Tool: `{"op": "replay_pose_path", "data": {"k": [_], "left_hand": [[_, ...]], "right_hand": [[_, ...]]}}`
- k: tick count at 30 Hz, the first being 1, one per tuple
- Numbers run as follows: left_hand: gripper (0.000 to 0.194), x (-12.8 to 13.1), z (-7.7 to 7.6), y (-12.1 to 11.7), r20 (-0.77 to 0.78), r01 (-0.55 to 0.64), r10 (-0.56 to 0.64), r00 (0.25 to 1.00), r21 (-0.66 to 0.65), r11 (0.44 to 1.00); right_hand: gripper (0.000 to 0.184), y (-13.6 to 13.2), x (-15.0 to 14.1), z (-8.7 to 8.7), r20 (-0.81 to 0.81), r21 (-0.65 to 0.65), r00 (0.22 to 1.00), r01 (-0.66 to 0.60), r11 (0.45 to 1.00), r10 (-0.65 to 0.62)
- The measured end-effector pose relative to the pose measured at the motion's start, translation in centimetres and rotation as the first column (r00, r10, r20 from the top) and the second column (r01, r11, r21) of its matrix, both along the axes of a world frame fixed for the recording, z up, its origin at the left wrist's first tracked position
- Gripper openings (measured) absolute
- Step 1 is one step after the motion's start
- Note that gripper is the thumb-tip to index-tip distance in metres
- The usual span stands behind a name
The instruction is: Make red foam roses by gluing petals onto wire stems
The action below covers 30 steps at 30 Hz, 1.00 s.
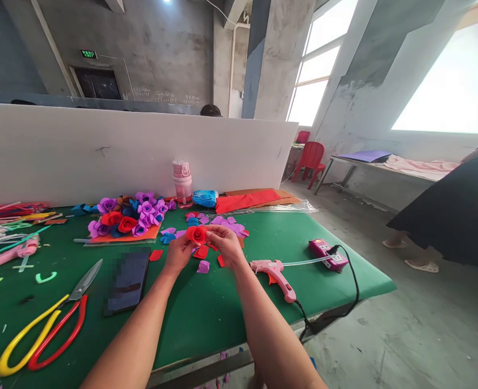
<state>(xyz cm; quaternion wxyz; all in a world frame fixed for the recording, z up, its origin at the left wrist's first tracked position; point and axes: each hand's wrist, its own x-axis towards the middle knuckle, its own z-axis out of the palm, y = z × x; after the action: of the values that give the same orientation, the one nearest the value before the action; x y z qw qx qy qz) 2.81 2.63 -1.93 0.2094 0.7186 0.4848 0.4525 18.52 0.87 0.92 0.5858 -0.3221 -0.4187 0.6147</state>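
Between my two hands, above the green table (206, 324), is a red paper rose (196, 234). My left hand (178, 253) grips it from the left side, fingers closed. From the right, my right hand (226, 244) pinches its edge with thumb and fingers. Below and behind the flower lie loose purple petals (227, 224), blue pieces and red petals (155, 255). A pink glue gun (277, 275) with a clear glue stick rests to the right of my right forearm. Finished purple, red and blue flowers (127, 216) are heaped on an orange sheet at left.
Scissors (66, 319) and a phone (127, 281) lie left of my arms. Against the white partition (133, 154) stand a pink bottle (182, 183) and a blue packet (205, 198), beside red sheets (247, 201). A power strip (328, 255) sits at right; a person (450, 208) is beyond.
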Motion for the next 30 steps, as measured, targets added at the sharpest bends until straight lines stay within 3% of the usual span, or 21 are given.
{"op": "replay_pose_path", "data": {"k": [8,12,16,20,24,30], "left_hand": [[0.022,0.03,-0.17,0.04,0.025,-0.002,0.002,1.0,-0.011,1.0],[0.021,0.06,-0.21,0.0,0.006,0.003,-0.003,1.0,0.012,1.0],[0.021,0.23,-0.05,-0.14,-0.026,0.026,-0.025,0.999,0.022,0.999],[0.022,0.31,0.22,-0.16,-0.009,0.008,-0.008,1.0,0.064,0.998],[0.021,0.21,0.37,-0.13,0.04,-0.027,0.022,0.999,0.115,0.993],[0.017,0.31,0.32,-0.13,0.042,0.048,-0.055,0.998,0.146,0.988]], "right_hand": [[0.036,0.16,0.16,0.17,-0.053,-0.056,0.998,0.012,0.998,-0.015],[0.033,0.17,-0.06,0.07,0.009,-0.02,0.999,0.038,0.999,-0.038],[0.026,0.27,-0.17,-0.02,0.01,0.069,0.988,0.15,0.986,-0.151],[0.031,0.51,0.22,0.1,-0.083,0.025,0.971,0.228,0.973,-0.225],[0.038,0.61,0.35,0.01,-0.082,-0.019,0.972,0.217,0.976,-0.218],[0.033,0.56,-0.16,-0.32,0.066,0.077,0.986,0.147,0.986,-0.152]]}}
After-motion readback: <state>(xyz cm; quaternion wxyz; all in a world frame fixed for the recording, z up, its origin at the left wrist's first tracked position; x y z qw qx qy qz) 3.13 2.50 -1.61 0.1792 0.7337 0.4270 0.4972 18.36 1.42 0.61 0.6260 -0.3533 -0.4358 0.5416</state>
